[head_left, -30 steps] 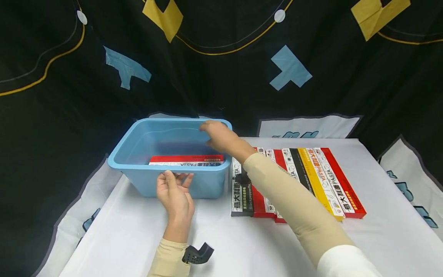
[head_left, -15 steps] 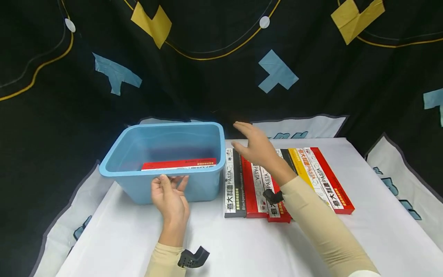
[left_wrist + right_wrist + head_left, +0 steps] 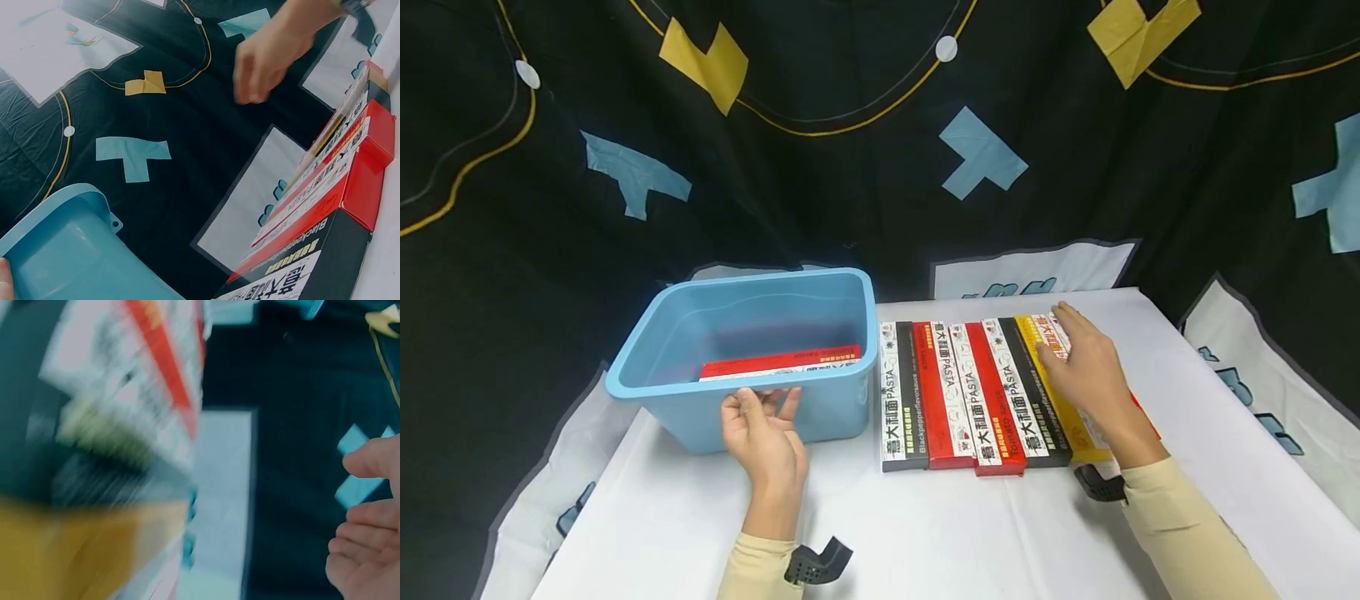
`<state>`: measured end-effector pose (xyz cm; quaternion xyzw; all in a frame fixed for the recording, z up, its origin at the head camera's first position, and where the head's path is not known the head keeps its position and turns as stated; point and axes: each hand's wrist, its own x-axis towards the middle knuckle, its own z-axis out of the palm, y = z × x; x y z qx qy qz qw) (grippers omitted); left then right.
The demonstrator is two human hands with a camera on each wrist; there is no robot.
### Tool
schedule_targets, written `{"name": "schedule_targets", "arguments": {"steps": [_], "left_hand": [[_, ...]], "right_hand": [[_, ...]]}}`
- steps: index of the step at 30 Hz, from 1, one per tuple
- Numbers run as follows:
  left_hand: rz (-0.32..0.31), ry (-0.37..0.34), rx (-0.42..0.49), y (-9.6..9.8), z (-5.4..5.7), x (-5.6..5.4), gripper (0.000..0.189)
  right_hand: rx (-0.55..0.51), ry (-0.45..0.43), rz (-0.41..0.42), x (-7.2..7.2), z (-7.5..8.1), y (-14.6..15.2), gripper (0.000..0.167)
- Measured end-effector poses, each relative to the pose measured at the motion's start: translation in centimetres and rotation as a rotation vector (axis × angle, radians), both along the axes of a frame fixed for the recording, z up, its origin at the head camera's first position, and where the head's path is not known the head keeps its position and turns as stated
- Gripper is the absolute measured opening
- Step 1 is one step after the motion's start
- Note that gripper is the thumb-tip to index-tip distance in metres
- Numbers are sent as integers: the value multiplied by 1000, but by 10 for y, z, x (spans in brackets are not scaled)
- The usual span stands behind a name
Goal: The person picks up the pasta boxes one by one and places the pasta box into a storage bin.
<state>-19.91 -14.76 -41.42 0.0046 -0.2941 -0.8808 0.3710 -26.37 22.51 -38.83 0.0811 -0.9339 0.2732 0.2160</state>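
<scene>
My left hand [image 3: 767, 446] holds the front of a light blue plastic bin [image 3: 820, 377], its thumb and fingertips at the rim. Inside the bin lies a red-and-white pasta box [image 3: 782, 362]. My right hand [image 3: 1090, 379], fingers extended and thumb apart, is over the right end of a row of pasta boxes. It partly hides a yellow pasta box [image 3: 1063, 408] and a red one behind the wrist. Blurred in the right wrist view, the yellow box [image 3: 75, 544] appears left of the hand [image 3: 369, 537], which holds nothing.
Left of the right hand, several pasta boxes lie side by side, among them a black-and-white box [image 3: 895, 400] beside the bin and a red one [image 3: 996, 400] jutting forward. They rest on a white-covered table [image 3: 940, 533]. A black curtain [image 3: 820, 200] hangs behind.
My right hand has moved right from above the bin, across the row, to the boxes at its right end. The left hand stays at the bin's rim. The head view has shifted slightly.
</scene>
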Motion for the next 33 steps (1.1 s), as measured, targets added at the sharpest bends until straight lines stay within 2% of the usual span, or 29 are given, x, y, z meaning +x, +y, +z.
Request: {"name": "schedule_targets", "arguments": {"steps": [7, 12, 16, 20, 23, 25, 29, 33], "left_hand": [[11, 11, 19, 0, 0, -2, 24], [19, 17, 35, 1, 0, -2, 23], [22, 14, 28, 1, 0, -2, 23], [24, 17, 18, 1, 0, -3, 23], [26, 24, 21, 1, 0, -3, 22], [28, 27, 22, 1, 0, -3, 22], [31, 23, 8, 1, 0, -2, 21], [35, 12, -11, 1, -1, -2, 22]], "right_hand": [[67, -211, -106, 26, -30, 52, 79], [82, -335, -99, 39, -50, 77, 87], [44, -476, -107, 46, -60, 94, 98], [20, -599, -149, 46, -61, 110, 117], [9, -643, -169, 43, -59, 120, 119], [6, -653, -186, 43, -57, 126, 113], [20, -666, -275, 45, -57, 134, 98], [44, -656, -336, 48, -61, 139, 97]]}}
